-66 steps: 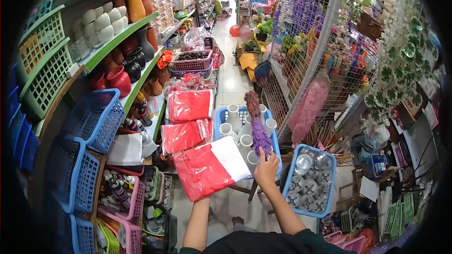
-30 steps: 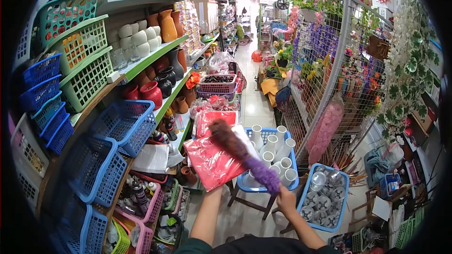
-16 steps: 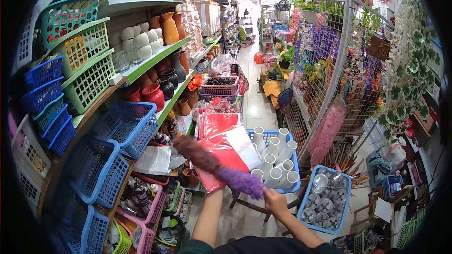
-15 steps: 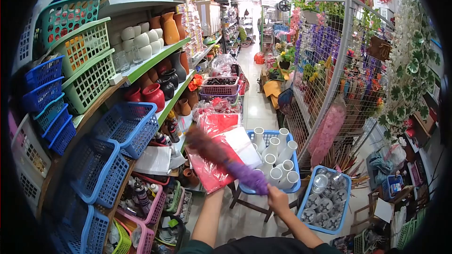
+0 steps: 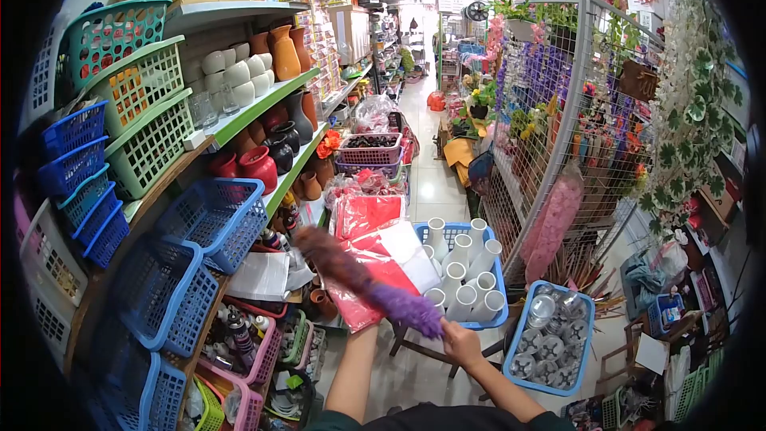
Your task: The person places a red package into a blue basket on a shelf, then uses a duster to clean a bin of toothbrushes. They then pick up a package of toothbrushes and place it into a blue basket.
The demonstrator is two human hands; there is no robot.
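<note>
A fluffy duster [image 5: 371,289], purple near its handle and brown toward its tip, extends to the left over red plastic-wrapped packets [image 5: 351,307]. My right hand [image 5: 461,342] is closed round its purple end. Below the packets is my left hand [image 5: 363,335], its fingers hidden beneath them. A white packet [image 5: 408,254] lies across the red ones. Just beyond my right hand, a blue basket [image 5: 501,275] on a stand holds several white cylindrical vases [image 5: 455,275].
Shelves with pots and a blue basket [image 5: 214,215] line the left. On the right are a wire grid [image 5: 550,144] with artificial flowers and a blue basket [image 5: 589,335] of clear containers. A tiled aisle [image 5: 429,144] runs ahead.
The duster has swung left and slightly down, with my right hand shifting a little left and down. The red packets and my left hand have barely moved.
</note>
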